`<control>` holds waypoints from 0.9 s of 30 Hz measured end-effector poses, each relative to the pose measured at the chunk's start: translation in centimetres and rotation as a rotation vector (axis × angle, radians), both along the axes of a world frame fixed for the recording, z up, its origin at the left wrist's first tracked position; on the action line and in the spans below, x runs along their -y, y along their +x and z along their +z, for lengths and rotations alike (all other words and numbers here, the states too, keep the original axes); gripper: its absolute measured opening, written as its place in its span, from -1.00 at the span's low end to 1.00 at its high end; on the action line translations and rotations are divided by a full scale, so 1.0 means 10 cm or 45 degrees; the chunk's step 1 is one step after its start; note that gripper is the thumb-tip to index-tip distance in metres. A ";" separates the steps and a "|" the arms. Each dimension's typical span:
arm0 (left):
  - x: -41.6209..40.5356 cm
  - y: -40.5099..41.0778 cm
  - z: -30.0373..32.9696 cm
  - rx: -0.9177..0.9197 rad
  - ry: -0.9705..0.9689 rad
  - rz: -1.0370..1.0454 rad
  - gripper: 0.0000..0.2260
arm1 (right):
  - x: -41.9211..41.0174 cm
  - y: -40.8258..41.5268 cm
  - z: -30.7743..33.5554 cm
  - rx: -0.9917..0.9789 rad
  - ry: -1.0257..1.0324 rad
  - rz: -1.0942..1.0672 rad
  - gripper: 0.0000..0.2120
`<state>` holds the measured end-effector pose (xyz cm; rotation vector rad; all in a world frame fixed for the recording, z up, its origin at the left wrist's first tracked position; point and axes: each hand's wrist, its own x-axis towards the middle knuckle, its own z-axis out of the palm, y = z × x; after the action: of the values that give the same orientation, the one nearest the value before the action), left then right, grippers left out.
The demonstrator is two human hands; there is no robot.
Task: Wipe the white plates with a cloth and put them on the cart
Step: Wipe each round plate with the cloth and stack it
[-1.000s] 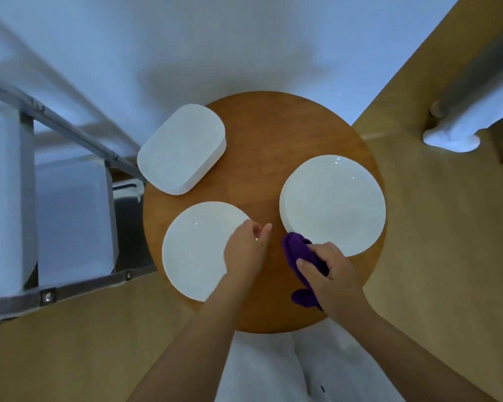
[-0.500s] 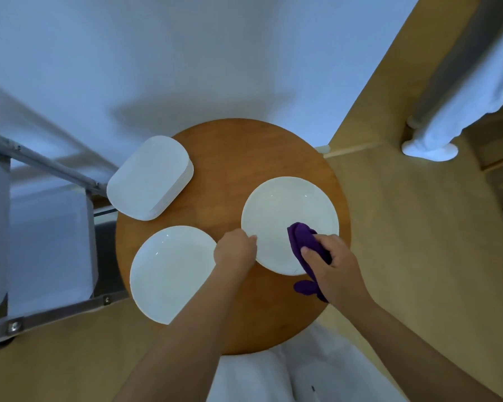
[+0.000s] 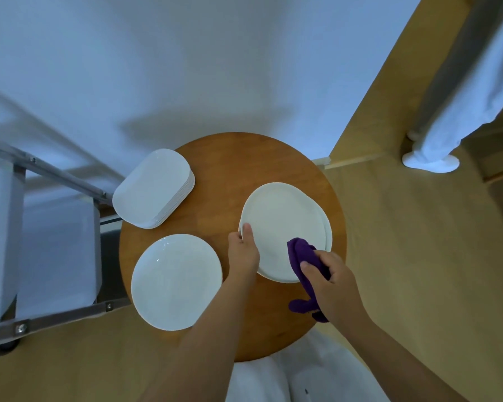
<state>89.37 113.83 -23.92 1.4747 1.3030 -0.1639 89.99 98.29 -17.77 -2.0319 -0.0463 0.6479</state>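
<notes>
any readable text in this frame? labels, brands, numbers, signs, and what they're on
None: no readable text anywhere in the head view.
Round plates and, rectangular plate stack: plain white, no marks visible.
Purple cloth in the right hand: no tag or label visible.
Cart frame: only bolts, no plate or sticker.
Small dark mark on the white clothing: too small to read.

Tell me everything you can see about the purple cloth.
The purple cloth is a soft, bunched, deep-violet rag. The right hand grips it round the middle. Its upper end lies on the near right edge of the top round plate; a loose tail hangs below the hand over the wooden table.
</notes>
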 end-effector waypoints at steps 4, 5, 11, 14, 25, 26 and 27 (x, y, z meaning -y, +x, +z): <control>0.00 -0.04 0.13 0.112 -0.225 0.204 -0.60 | -0.04 -0.03 0.10 -0.094 0.097 -0.220 -0.88; -0.01 -0.07 0.21 0.167 -0.294 0.260 -0.59 | -0.05 -0.04 0.15 -0.116 0.118 -0.274 -0.88; -0.09 -0.37 0.68 0.571 -0.610 0.552 -0.53 | -0.23 0.05 0.48 -0.104 0.088 -0.078 -0.39; -0.12 -0.45 0.96 0.495 -0.619 0.674 -0.59 | -0.46 0.00 0.51 0.030 -0.297 0.233 -0.23; -0.23 -0.96 1.54 0.819 -0.696 0.608 -0.54 | -1.28 -0.13 0.48 0.834 -0.395 0.182 -0.31; -0.26 -0.99 1.57 0.860 -0.677 0.599 -0.52 | -1.36 -0.14 0.50 0.825 -0.342 0.222 -0.31; -0.30 -1.02 1.62 0.877 -0.647 0.587 -0.50 | -1.44 -0.15 0.55 0.797 -0.298 0.249 -0.31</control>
<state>79.15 116.79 -7.71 0.6714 0.9008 0.2809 88.54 112.64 -12.22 -2.4073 -0.5638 0.1116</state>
